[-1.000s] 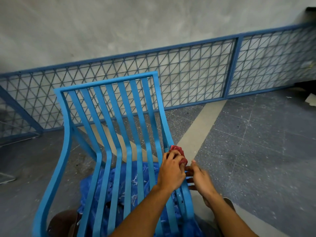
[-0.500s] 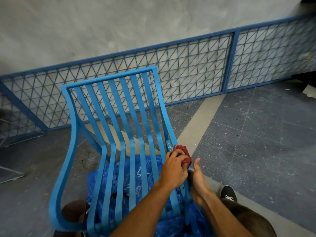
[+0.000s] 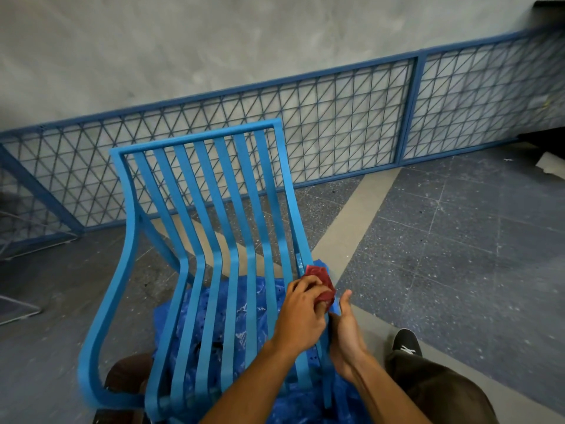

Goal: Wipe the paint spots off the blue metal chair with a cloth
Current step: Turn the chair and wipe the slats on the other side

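Observation:
The blue metal chair [image 3: 214, 240] with a slatted seat and back stands in front of me on the floor. My left hand [image 3: 301, 319] is shut on a small red cloth [image 3: 321, 281] and presses it against the chair's right side rail [image 3: 301, 240]. My right hand [image 3: 347, 335] sits just right of it, thumb up, clasping the same rail from outside; its fingers are hidden behind the rail. A few pale specks show on the rail just above the cloth.
A crumpled blue plastic sheet [image 3: 244, 313] lies under the chair. Blue mesh fence panels [image 3: 336, 123] lean on the grey wall behind. My black shoe [image 3: 405, 344] and knee are at lower right. A brown object [image 3: 128, 374] sits under the chair's left front.
My view has shifted, so the chair sits further right in frame. My left hand keeps the cloth on the right rail. My right hand has turned upright against the rail.

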A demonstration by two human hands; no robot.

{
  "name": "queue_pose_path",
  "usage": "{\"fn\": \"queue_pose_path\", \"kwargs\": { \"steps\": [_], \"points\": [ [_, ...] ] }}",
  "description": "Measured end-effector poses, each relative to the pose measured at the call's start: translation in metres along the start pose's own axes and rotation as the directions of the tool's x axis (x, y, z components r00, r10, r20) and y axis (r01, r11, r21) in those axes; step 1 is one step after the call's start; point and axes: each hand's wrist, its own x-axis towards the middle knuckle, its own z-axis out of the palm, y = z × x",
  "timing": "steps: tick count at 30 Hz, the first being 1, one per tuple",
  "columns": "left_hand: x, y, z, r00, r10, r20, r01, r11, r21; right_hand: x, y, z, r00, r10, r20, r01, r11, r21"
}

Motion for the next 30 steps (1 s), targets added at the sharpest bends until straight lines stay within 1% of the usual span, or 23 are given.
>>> {"fn": "queue_pose_path", "kwargs": {
  "steps": [3,4,6,8,9,10,11,12,13,14,15,16,17,18,20,22,23,25,28,30],
  "points": [
    [-0.006,-0.001,0.000,1.000,-0.025,0.002,0.025,0.998,-0.058,0.000,-0.002,0.000,1.000,0.004,0.003,-0.003,0.997,-0.078],
    [-0.007,0.000,-0.001,0.999,-0.044,0.015,0.046,0.995,-0.093,-0.001,-0.004,0.000,1.000,0.003,0.000,-0.003,0.991,-0.132],
    [-0.007,0.001,-0.007,0.993,-0.116,0.035,0.121,0.969,-0.214,-0.001,-0.009,0.000,0.999,-0.026,0.027,0.032,0.960,-0.277],
    [-0.004,0.003,-0.019,0.974,-0.224,0.028,0.219,0.906,-0.362,0.000,-0.017,0.001,0.995,-0.093,-0.018,0.077,0.899,-0.430],
    [-0.003,0.002,-0.025,0.962,-0.272,0.021,0.255,0.867,-0.427,0.000,-0.021,0.002,0.986,-0.152,-0.071,0.102,0.880,-0.464],
    [-0.002,0.002,-0.030,0.950,-0.312,0.016,0.279,0.825,-0.491,-0.003,-0.026,0.004,0.968,-0.221,-0.120,0.143,0.876,-0.460],
    [-0.002,0.001,-0.034,0.934,-0.355,0.019,0.304,0.769,-0.563,-0.004,-0.029,0.004,0.943,-0.296,-0.154,0.199,0.869,-0.454],
    [-0.001,0.001,-0.037,0.910,-0.413,0.037,0.338,0.687,-0.644,-0.006,-0.032,0.006,0.913,-0.372,-0.167,0.258,0.845,-0.469],
    [0.000,0.002,-0.041,0.874,-0.480,0.074,0.375,0.570,-0.731,-0.008,-0.035,0.008,0.893,-0.425,-0.151,0.304,0.815,-0.493],
    [0.000,0.003,-0.044,0.835,-0.534,0.130,0.401,0.429,-0.810,-0.011,-0.039,0.011,0.887,-0.447,-0.117,0.335,0.795,-0.506],
    [0.000,0.003,-0.047,0.807,-0.559,0.189,0.405,0.293,-0.866,-0.012,-0.041,0.015,0.893,-0.443,-0.074,0.347,0.784,-0.515],
    [-0.001,0.004,-0.051,0.794,-0.559,0.237,0.402,0.192,-0.895,-0.015,-0.045,0.019,0.908,-0.417,-0.028,0.341,0.776,-0.530],
    [-0.002,0.004,-0.054,0.793,-0.545,0.272,0.401,0.130,-0.907,-0.016,-0.047,0.022,0.924,-0.382,0.010,0.322,0.763,-0.560],
    [-0.004,0.006,-0.057,0.799,-0.522,0.298,0.400,0.091,-0.912,-0.016,-0.048,0.024,0.931,-0.362,0.038,0.313,0.743,-0.592],
    [-0.008,0.008,-0.063,0.814,-0.478,0.330,0.399,0.047,-0.916,-0.017,-0.049,0.026,0.922,-0.381,0.072,0.335,0.690,-0.642],
    [-0.011,0.007,-0.069,0.816,-0.464,0.345,0.404,0.030,-0.914,-0.017,-0.052,0.025,0.901,-0.417,0.120,0.388,0.653,-0.650],
    [-0.012,0.005,-0.071,0.814,-0.466,0.346,0.412,0.044,-0.910,-0.016,-0.054,0.023,0.897,-0.418,0.143,0.402,0.639,-0.656],
    [-0.016,-0.001,-0.077,0.819,-0.462,0.339,0.430,0.105,-0.897,-0.016,-0.062,0.021,0.892,-0.411,0.189,0.423,0.609,-0.671],
    [-0.022,-0.008,-0.086,0.837,-0.448,0.314,0.441,0.212,-0.872,-0.013,-0.075,0.021,0.886,-0.412,0.213,0.436,0.582,-0.686],
    [-0.025,-0.009,-0.092,0.845,-0.449,0.291,0.434,0.258,-0.863,-0.012,-0.084,0.023,0.888,-0.401,0.227,0.432,0.553,-0.713]
  ]
}}
